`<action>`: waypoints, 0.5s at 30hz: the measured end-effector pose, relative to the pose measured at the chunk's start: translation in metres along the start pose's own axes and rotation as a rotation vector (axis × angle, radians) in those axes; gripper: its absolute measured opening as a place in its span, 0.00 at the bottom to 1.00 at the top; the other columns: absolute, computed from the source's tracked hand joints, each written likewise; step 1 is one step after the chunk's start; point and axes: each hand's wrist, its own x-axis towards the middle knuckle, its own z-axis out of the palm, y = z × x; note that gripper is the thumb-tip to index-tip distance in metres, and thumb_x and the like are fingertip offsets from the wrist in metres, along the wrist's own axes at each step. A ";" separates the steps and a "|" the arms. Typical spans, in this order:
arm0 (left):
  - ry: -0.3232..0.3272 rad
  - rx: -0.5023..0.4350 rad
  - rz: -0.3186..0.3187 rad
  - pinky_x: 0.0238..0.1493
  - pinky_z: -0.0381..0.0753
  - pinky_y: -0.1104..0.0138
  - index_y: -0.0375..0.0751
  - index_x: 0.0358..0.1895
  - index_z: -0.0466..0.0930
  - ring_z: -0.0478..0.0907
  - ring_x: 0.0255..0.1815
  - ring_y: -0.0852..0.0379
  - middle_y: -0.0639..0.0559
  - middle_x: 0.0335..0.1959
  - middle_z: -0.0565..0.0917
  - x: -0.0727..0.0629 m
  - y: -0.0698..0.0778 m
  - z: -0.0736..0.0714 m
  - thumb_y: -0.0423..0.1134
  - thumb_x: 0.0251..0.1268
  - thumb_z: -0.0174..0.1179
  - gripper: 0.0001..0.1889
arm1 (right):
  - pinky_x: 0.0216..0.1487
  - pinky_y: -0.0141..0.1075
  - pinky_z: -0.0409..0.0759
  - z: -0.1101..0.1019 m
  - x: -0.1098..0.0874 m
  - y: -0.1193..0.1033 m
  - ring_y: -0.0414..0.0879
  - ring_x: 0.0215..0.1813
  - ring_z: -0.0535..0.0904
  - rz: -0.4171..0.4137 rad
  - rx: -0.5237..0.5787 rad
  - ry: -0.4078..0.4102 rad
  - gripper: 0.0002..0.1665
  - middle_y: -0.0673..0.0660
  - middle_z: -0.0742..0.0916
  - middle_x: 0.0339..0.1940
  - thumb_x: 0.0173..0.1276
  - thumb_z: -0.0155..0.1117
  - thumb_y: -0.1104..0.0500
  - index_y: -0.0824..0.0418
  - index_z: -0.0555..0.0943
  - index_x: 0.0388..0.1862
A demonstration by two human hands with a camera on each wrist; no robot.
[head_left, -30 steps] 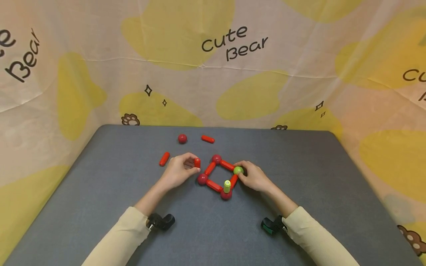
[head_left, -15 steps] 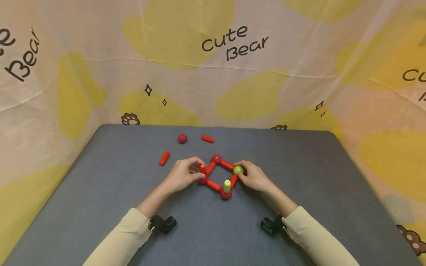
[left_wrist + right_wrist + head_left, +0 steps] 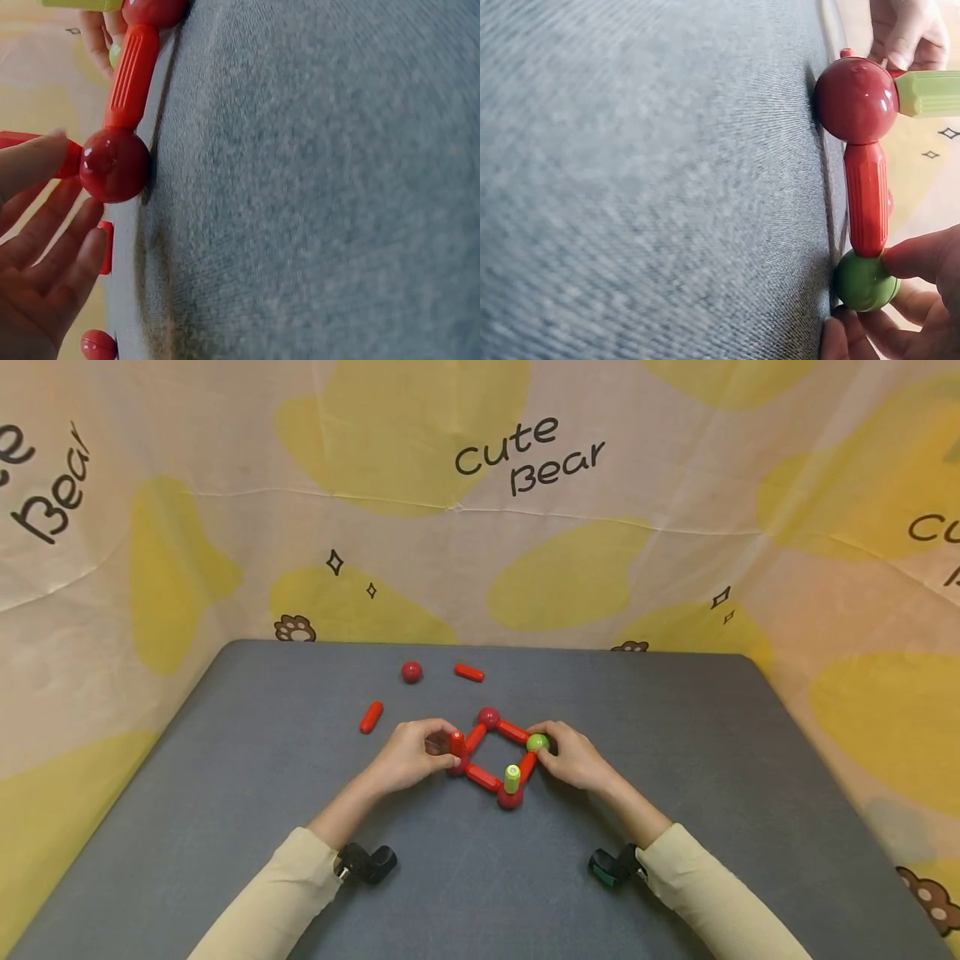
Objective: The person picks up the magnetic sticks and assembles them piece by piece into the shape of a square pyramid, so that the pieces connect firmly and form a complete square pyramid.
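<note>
My left hand (image 3: pixel 412 757) pinches a red rod (image 3: pixel 457 742), which stands upright on the left red ball (image 3: pixel 115 165) of a four-sided frame. Red rods such as the front-left one (image 3: pixel 482 778) join the frame's balls. At the right corner is a green ball (image 3: pixel 865 280), held between the thumb and fingers of my right hand (image 3: pixel 573 757). A light green rod (image 3: pixel 512 778) rises from the near red ball (image 3: pixel 856 100). The far corner has another red ball (image 3: pixel 488 718).
A loose red ball (image 3: pixel 412 672) and a loose red rod (image 3: pixel 469 672) lie behind the frame on the grey table (image 3: pixel 480 893). Another loose red rod (image 3: pixel 371 717) is just beyond my left hand. A patterned cloth (image 3: pixel 420 552) hangs behind the table.
My left hand has moved right and slightly down, bringing its red rod from beside the frame onto the left red ball. The right hand has stayed at the green ball.
</note>
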 end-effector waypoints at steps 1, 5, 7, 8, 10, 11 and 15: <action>-0.009 0.016 -0.001 0.36 0.79 0.68 0.44 0.39 0.81 0.80 0.32 0.61 0.53 0.32 0.83 0.000 -0.001 0.000 0.33 0.48 0.69 0.12 | 0.42 0.42 0.71 0.000 0.001 0.001 0.48 0.39 0.71 -0.003 -0.001 0.001 0.17 0.59 0.81 0.44 0.63 0.58 0.63 0.60 0.78 0.52; -0.035 0.088 0.016 0.35 0.78 0.69 0.42 0.39 0.82 0.81 0.33 0.61 0.53 0.33 0.83 0.001 -0.004 0.000 0.34 0.47 0.69 0.13 | 0.45 0.44 0.72 -0.001 0.005 0.002 0.50 0.41 0.73 -0.017 -0.002 -0.002 0.18 0.60 0.81 0.46 0.63 0.58 0.63 0.60 0.78 0.53; -0.041 0.111 0.033 0.35 0.78 0.69 0.41 0.39 0.82 0.81 0.33 0.61 0.52 0.33 0.83 0.001 -0.005 0.001 0.34 0.47 0.69 0.13 | 0.48 0.46 0.72 -0.003 0.008 0.003 0.51 0.44 0.74 -0.020 0.005 -0.011 0.19 0.61 0.81 0.48 0.63 0.58 0.62 0.61 0.78 0.54; -0.045 0.116 0.042 0.34 0.78 0.70 0.41 0.38 0.82 0.81 0.33 0.61 0.52 0.33 0.83 0.001 -0.005 0.001 0.34 0.46 0.70 0.12 | 0.48 0.46 0.73 -0.003 0.009 0.003 0.51 0.45 0.75 -0.015 0.018 -0.015 0.20 0.61 0.81 0.49 0.63 0.58 0.62 0.61 0.77 0.55; -0.047 0.118 0.055 0.34 0.78 0.70 0.41 0.35 0.82 0.81 0.33 0.60 0.53 0.33 0.82 0.000 -0.006 0.002 0.34 0.46 0.70 0.11 | 0.48 0.46 0.74 -0.004 0.011 0.004 0.51 0.46 0.76 -0.004 0.038 -0.017 0.21 0.60 0.81 0.50 0.63 0.58 0.62 0.61 0.75 0.56; -0.047 0.120 0.062 0.34 0.78 0.71 0.42 0.34 0.81 0.81 0.33 0.60 0.53 0.33 0.82 0.000 -0.006 0.003 0.34 0.46 0.70 0.10 | 0.47 0.45 0.74 -0.004 0.012 0.005 0.51 0.46 0.77 -0.002 0.046 -0.016 0.21 0.60 0.82 0.50 0.63 0.58 0.62 0.62 0.75 0.56; -0.046 0.128 0.087 0.34 0.77 0.71 0.43 0.30 0.81 0.81 0.31 0.61 0.54 0.31 0.81 -0.002 -0.005 0.005 0.35 0.45 0.70 0.09 | 0.41 0.40 0.75 -0.005 0.017 0.006 0.49 0.43 0.79 0.018 0.076 -0.005 0.20 0.59 0.83 0.49 0.63 0.59 0.62 0.61 0.74 0.55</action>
